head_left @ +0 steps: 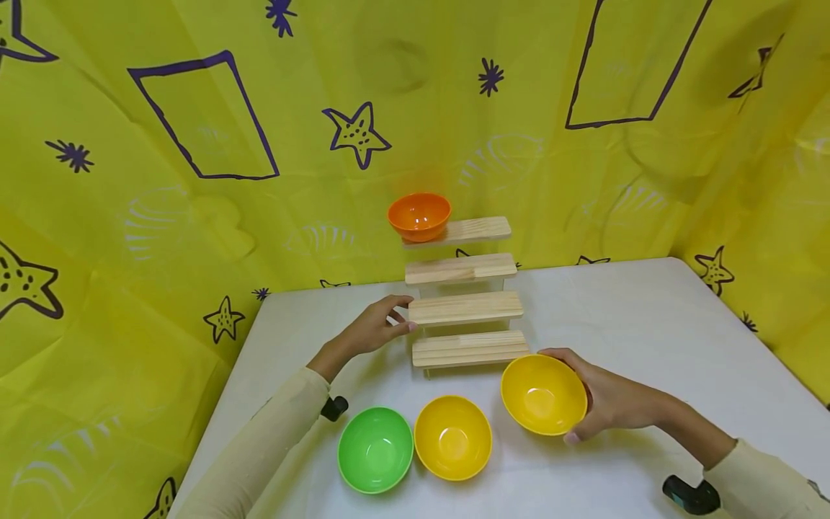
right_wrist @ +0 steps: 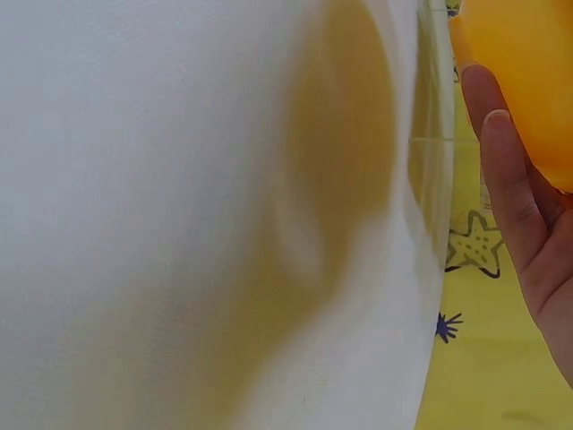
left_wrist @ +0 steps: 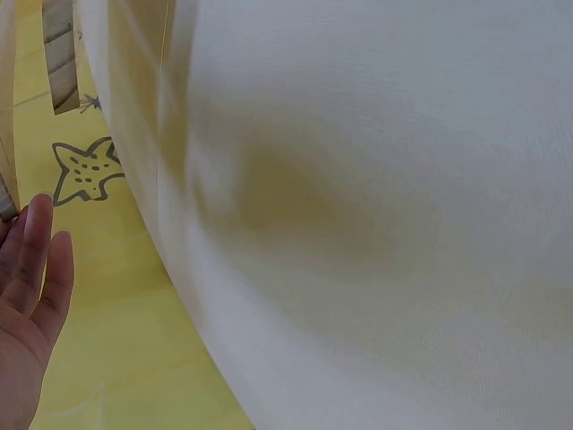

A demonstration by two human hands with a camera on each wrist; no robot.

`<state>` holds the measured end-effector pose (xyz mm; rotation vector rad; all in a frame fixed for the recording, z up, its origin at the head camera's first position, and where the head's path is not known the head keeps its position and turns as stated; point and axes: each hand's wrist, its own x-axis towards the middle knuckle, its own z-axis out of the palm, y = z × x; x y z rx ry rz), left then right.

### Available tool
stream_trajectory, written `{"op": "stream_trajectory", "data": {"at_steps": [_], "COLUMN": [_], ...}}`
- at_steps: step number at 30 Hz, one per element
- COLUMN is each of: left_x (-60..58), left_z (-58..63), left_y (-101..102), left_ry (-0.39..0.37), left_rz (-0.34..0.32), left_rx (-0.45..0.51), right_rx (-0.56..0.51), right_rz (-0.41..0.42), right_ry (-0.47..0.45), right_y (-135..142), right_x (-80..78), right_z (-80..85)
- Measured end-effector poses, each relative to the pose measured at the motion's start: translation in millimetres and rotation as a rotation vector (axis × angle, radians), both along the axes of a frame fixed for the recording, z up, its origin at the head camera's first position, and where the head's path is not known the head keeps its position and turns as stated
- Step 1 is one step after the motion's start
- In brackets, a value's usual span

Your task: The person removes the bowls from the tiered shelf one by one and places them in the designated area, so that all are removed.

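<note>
A small wooden step stand with light plank treads stands near the back of the table. My left hand holds the left end of one of its middle treads, thumb in front and fingers behind; in the left wrist view, the fingers reach the wood at the frame's edge. With my right hand I grip a yellow bowl by its right side, tilted, just off the stand's front right corner. The right wrist view shows only part of that bowl. An orange bowl rests on the top tread's left end.
In front of the stand, a green bowl and a second yellow bowl sit side by side on the white table. Yellow patterned cloth hangs close behind the stand and along both sides.
</note>
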<state>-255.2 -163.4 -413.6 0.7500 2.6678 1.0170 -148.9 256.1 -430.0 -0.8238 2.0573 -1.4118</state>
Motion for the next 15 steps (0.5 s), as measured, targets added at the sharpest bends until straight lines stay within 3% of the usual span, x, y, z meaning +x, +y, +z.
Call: {"op": "stream_trajectory", "data": {"at_steps": [15], "left_x": [0.6], "left_z": [0.2], "left_y": [-0.2], "left_ry": [-0.001], "left_rz": [0.009], "left_rx": [-0.006], "right_rx": [0.013], "right_rz": [0.061], "right_ry": [0.055], "right_y": [-6.4], "right_x": [4.2], "right_z": [-15.6]}}
